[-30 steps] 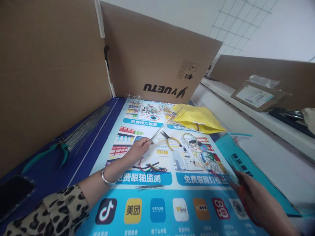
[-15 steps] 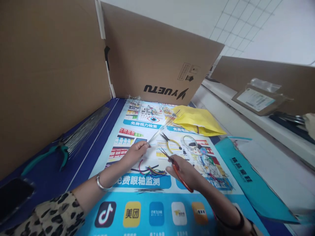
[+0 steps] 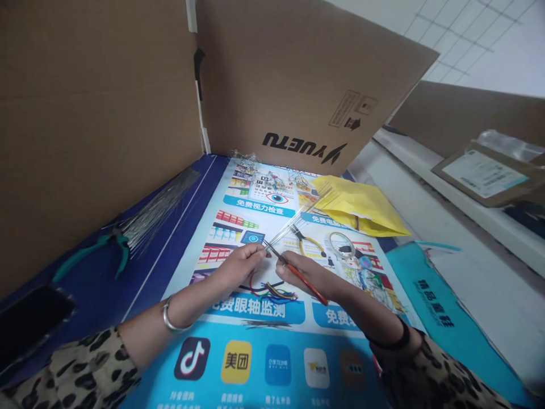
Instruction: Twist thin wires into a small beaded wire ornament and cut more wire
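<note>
My left hand (image 3: 239,268) is closed in a pinch on a bundle of thin metal wires (image 3: 295,216), which fan out up and to the right. In my right hand (image 3: 307,270) is a pair of orange-handled scissors (image 3: 315,291), fingers wrapped round it. Its pointed blades reach the wires right beside my left fingertips; whether they touch is too fine to tell. Below the hands lie several coloured cords (image 3: 275,292) and a row of short dark wire pieces (image 3: 267,324). Yellow-handled pliers (image 3: 305,245) rest just beyond my right hand.
Teal-handled pliers (image 3: 121,248) and a large wire bundle (image 3: 159,213) lie at left, near a dark phone-like object (image 3: 36,318). A yellow envelope (image 3: 366,209), a tape roll (image 3: 342,245) and tangled wire (image 3: 374,284) are at right. Cardboard walls (image 3: 298,74) enclose the back and left.
My right hand has moved up and left, bringing the scissor blades to the wires at my left fingers. The blades looked slightly apart before. The whole view has shifted a little.
</note>
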### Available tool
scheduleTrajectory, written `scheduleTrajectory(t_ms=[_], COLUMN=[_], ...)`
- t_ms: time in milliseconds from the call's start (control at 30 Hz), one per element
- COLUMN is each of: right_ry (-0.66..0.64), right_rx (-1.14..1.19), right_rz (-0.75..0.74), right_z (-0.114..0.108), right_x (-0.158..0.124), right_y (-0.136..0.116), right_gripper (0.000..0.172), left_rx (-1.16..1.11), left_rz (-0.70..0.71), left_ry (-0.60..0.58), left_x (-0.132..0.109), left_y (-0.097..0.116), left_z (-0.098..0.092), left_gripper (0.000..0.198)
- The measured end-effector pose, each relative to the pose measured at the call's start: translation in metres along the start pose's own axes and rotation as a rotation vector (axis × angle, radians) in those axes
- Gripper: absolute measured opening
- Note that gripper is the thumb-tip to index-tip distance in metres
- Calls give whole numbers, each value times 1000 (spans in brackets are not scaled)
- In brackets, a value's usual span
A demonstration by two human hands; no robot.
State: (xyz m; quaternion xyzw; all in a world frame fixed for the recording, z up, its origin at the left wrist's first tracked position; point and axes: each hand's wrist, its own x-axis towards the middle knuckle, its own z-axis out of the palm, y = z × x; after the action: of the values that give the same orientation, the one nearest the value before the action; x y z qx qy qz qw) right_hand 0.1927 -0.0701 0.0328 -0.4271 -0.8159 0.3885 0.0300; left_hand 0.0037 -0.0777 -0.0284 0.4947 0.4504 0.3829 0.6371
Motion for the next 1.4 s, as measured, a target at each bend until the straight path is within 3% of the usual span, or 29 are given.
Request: scheduleTrajectory(t_ms=[567, 833, 1067, 1300, 1400], right_ry=[-67, -107, -184, -346, -354], right_rx=[-2, -116, -96, -46, 7], right_rz=[15, 104, 222, 199, 215], right_z=[-3, 0, 2, 0, 0], right_x=[7, 18, 36, 56, 60], right_y=[-10, -11, -10, -1, 4], right_gripper=[34, 15, 8, 19, 20], left_rx=[-83, -129, -198, -298, -335], left_rz=[-4, -97, -152, -260, -293], left_ry=[-61, -75, -76, -90, -88], left_x=[0, -5, -3, -4, -3], left_y=[-7, -2, -8, -7, -6], left_z=[1, 2, -2, -7, -8], left_gripper=[21, 25, 27, 19, 18])
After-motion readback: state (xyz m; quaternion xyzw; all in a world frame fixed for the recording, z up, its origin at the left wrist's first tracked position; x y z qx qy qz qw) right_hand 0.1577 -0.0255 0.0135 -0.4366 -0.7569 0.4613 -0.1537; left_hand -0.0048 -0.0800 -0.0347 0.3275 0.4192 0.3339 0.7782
